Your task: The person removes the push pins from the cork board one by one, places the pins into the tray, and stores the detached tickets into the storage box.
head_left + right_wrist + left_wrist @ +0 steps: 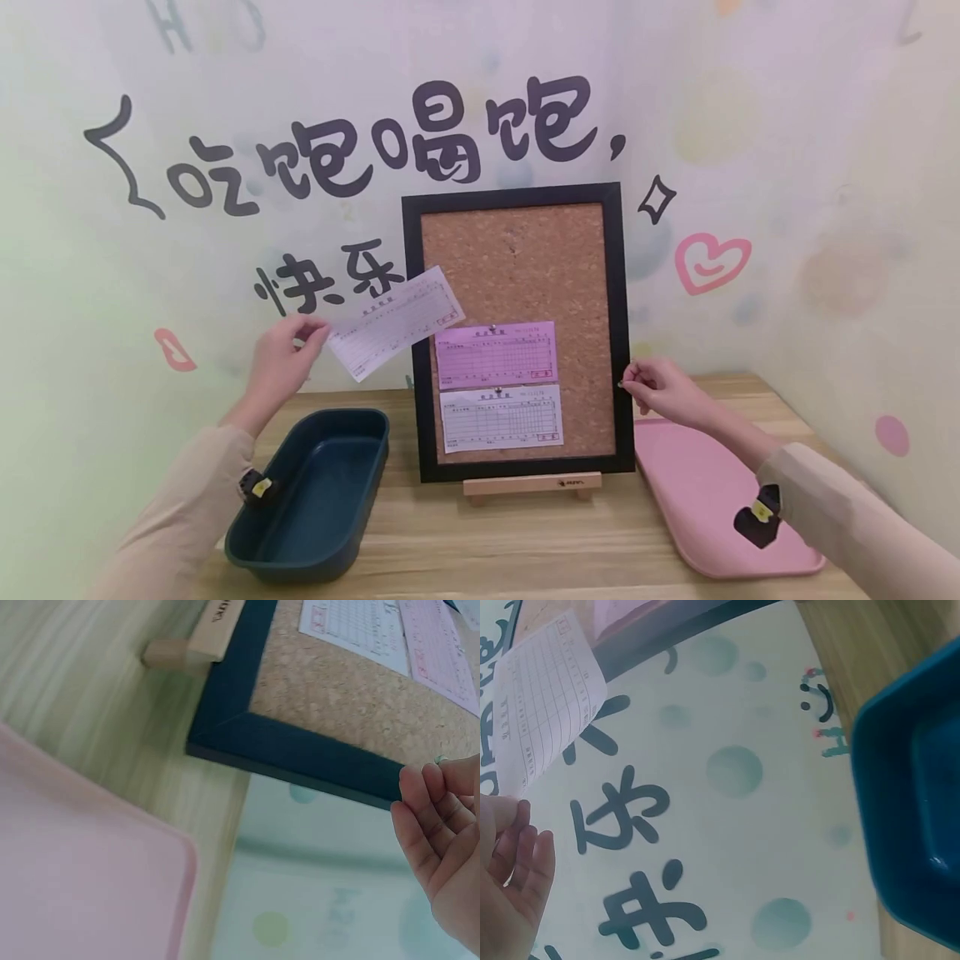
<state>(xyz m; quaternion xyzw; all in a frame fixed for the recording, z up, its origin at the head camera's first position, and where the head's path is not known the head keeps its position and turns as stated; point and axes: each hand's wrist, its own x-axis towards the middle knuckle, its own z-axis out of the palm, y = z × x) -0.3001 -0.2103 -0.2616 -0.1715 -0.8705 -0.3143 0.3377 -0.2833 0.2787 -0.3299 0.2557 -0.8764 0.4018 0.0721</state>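
My left hand (281,362) pinches one end of a white printed receipt slip (397,325) between thumb and fingers. The slip tilts up to the right, its far end overlapping the left frame of a corkboard (517,267) in the head view. Fixed low on the cork are a pink receipt slip (495,357) and, beneath it, another white receipt slip (501,423), each with a pin at its top edge. Beside the board's right edge, my right hand (663,390) pinches a small pushpin (441,759), of which only the tip shows past the fingers.
The board stands on a small wooden easel (532,483) on the wood-grain table (420,558). A deep dark-blue tray (300,571) lies at left, and a pink tray (720,508) at right under the right forearm. Behind is a wall (495,50) with black lettering.
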